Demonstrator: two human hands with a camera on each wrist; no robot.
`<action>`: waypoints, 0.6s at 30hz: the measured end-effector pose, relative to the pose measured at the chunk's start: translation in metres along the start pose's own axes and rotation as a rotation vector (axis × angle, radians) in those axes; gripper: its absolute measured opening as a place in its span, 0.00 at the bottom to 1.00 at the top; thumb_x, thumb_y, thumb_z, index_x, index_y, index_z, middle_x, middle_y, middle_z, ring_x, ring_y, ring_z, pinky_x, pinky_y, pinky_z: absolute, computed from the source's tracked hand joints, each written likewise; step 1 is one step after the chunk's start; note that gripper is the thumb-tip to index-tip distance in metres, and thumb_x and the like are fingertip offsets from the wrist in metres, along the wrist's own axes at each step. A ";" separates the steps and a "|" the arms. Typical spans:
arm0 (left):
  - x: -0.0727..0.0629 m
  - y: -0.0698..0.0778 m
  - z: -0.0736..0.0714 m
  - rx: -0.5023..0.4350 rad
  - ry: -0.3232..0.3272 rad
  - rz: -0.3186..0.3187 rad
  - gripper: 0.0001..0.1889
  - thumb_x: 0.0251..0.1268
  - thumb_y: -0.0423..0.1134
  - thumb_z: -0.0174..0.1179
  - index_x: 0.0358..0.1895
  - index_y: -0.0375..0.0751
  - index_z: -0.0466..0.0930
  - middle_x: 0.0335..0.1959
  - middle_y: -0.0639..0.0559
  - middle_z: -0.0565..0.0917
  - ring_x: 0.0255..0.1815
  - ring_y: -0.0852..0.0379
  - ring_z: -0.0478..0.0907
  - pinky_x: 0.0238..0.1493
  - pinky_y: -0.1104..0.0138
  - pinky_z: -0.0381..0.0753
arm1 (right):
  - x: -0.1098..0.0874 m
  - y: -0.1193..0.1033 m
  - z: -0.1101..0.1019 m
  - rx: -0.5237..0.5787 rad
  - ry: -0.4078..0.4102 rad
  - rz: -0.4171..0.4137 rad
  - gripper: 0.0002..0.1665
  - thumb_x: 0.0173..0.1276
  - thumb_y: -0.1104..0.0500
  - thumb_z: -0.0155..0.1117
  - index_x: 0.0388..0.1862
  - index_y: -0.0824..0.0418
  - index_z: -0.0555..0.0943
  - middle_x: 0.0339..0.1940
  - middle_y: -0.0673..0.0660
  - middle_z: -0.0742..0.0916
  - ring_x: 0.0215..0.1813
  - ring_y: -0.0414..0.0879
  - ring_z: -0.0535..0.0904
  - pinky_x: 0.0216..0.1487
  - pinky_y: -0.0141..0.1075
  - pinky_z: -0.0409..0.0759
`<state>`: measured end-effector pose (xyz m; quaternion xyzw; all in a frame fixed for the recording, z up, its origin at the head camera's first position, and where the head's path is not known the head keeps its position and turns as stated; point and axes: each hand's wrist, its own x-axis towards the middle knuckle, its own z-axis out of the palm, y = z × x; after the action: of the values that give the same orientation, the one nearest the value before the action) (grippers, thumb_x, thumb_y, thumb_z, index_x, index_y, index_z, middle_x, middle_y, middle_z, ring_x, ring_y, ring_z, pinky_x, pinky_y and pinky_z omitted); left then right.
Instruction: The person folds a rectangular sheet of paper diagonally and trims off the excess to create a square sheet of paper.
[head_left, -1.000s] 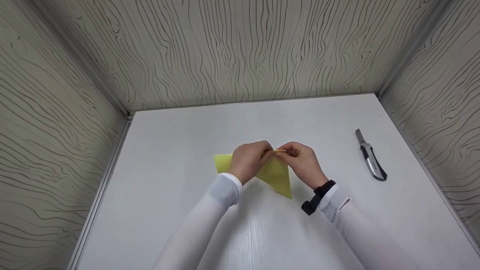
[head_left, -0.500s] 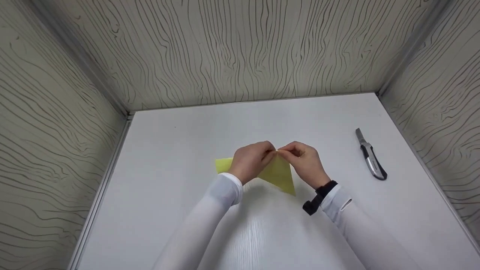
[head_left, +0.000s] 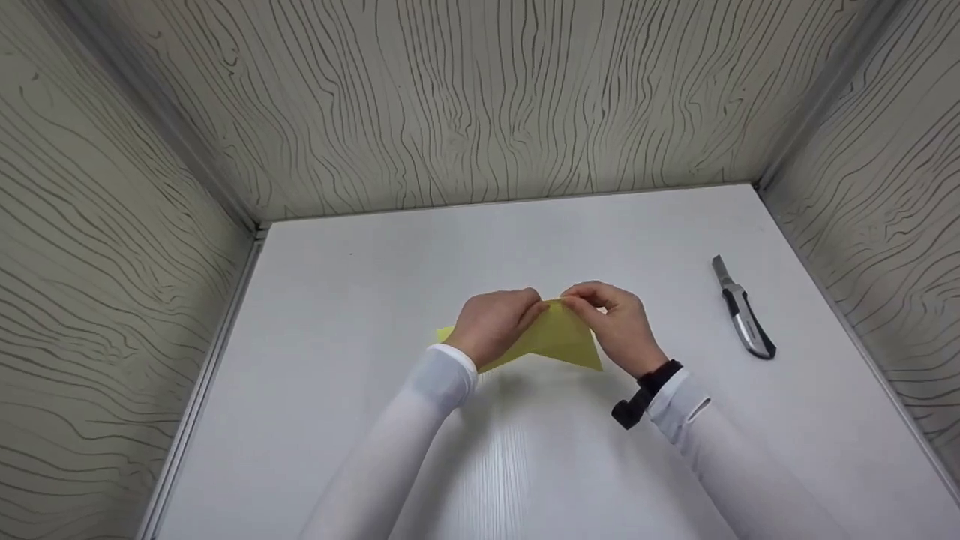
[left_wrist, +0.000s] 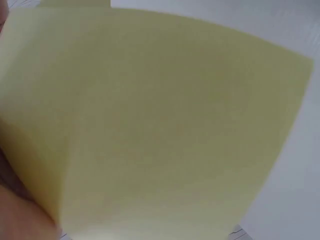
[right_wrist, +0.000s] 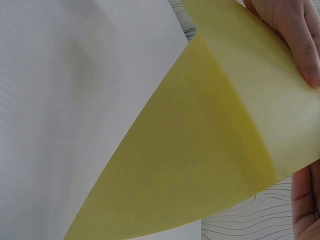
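Note:
A thin yellow sheet of paper (head_left: 559, 341) hangs between both hands above the white table, with a corner pointing down to the right. My left hand (head_left: 491, 324) grips its upper edge between thumb and curled fingers and covers much of the left part. Just to the right, my right hand (head_left: 616, 324) pinches the same edge between thumb and fingertips. Paper (left_wrist: 165, 115) fills most of the left wrist view, slightly curved. In the right wrist view, the paper (right_wrist: 165, 145) shows a darker yellow band along a bend, with fingers at the right edge.
A silver and black utility knife (head_left: 747, 322) lies on the white table (head_left: 360, 277) at the right, its narrow end pointing away. Wood-grain patterned panels (head_left: 465, 97) stand behind and at both sides. A black strap with a small device (head_left: 646, 394) sits on the right wrist.
My right hand has shifted slightly right, away from the left hand, so more of the paper's top edge shows between them. The paper's lower right corner has swung up and to the right.

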<state>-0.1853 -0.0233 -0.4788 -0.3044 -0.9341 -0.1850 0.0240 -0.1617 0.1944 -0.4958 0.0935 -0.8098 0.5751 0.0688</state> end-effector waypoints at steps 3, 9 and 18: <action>0.001 0.000 0.002 0.031 0.020 0.022 0.18 0.84 0.53 0.46 0.35 0.50 0.76 0.19 0.62 0.68 0.21 0.63 0.66 0.24 0.68 0.67 | 0.000 0.002 -0.001 0.017 -0.004 -0.017 0.10 0.71 0.49 0.70 0.43 0.52 0.90 0.41 0.49 0.90 0.44 0.46 0.83 0.45 0.34 0.79; 0.000 -0.004 0.006 0.227 0.093 0.115 0.19 0.83 0.54 0.46 0.33 0.48 0.73 0.16 0.62 0.69 0.16 0.62 0.63 0.20 0.69 0.65 | -0.002 0.004 0.000 0.094 -0.007 -0.003 0.10 0.70 0.50 0.71 0.43 0.54 0.89 0.40 0.52 0.90 0.41 0.47 0.83 0.42 0.33 0.81; -0.005 -0.015 0.009 0.274 0.154 0.149 0.19 0.83 0.54 0.47 0.32 0.48 0.70 0.14 0.62 0.66 0.14 0.62 0.61 0.18 0.69 0.62 | -0.002 0.008 -0.005 0.158 0.018 -0.002 0.10 0.70 0.53 0.71 0.43 0.58 0.89 0.39 0.56 0.90 0.39 0.47 0.83 0.41 0.32 0.82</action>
<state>-0.1888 -0.0339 -0.4929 -0.3516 -0.9208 -0.0764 0.1504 -0.1618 0.2020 -0.5017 0.0944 -0.7610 0.6381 0.0690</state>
